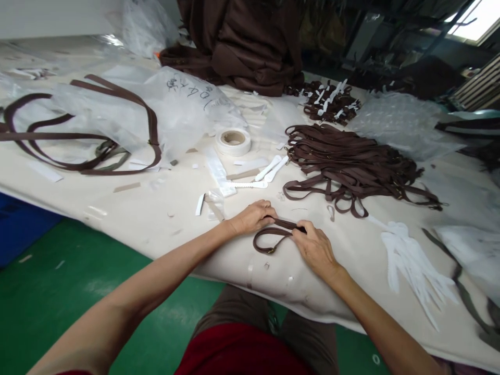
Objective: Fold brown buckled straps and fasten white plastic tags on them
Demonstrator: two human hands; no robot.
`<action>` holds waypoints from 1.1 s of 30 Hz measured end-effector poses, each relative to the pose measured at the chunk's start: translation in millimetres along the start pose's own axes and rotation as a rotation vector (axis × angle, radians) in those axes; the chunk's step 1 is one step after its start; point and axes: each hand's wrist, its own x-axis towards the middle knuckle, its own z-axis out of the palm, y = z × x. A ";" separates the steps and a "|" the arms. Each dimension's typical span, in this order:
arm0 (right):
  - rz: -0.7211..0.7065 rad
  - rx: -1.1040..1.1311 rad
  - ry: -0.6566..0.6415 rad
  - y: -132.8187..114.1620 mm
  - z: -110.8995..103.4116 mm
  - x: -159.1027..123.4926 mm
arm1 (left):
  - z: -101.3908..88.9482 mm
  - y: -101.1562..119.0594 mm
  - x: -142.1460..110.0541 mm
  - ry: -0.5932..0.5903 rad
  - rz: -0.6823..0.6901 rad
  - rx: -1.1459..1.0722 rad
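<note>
A brown strap (287, 224), folded into lengths, stretches between my two hands just above the near part of the table. My left hand (255, 216) pinches its left end. Closed round the right end is my right hand (314, 247). A loop of the strap hangs out below, with a small brass-coloured buckle (270, 250) at its bottom. Beyond my right hand lies a large pile of similar brown straps (351, 156). White plastic ties (271, 169) rest on the table past my left hand.
A tape roll (234, 143) stands mid-table near scraps and a marked plastic bag (191, 99). Loose brown straps (154, 125) lie at left. White ties (406, 255) fan out at right. Brown fabric (250, 47) is heaped at the back, beside a smaller bundle with white ties (332, 101).
</note>
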 end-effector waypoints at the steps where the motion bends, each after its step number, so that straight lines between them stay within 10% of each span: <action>1: 0.040 0.015 -0.003 -2.9 0.4 1.2 | -0.5 0.3 0.6 -0.003 -0.006 0.000; 9: 0.174 0.107 -0.077 -14.0 1.2 8.1 | -14.6 30.8 -1.7 -0.122 -0.114 0.178; 15: 0.197 0.124 -0.037 -15.4 7.7 9.0 | 15.0 60.2 -24.6 -0.005 -0.119 0.557; 33: 0.279 0.248 0.090 -15.2 -2.6 -28.4 | 35.9 33.9 -23.3 0.257 0.145 0.630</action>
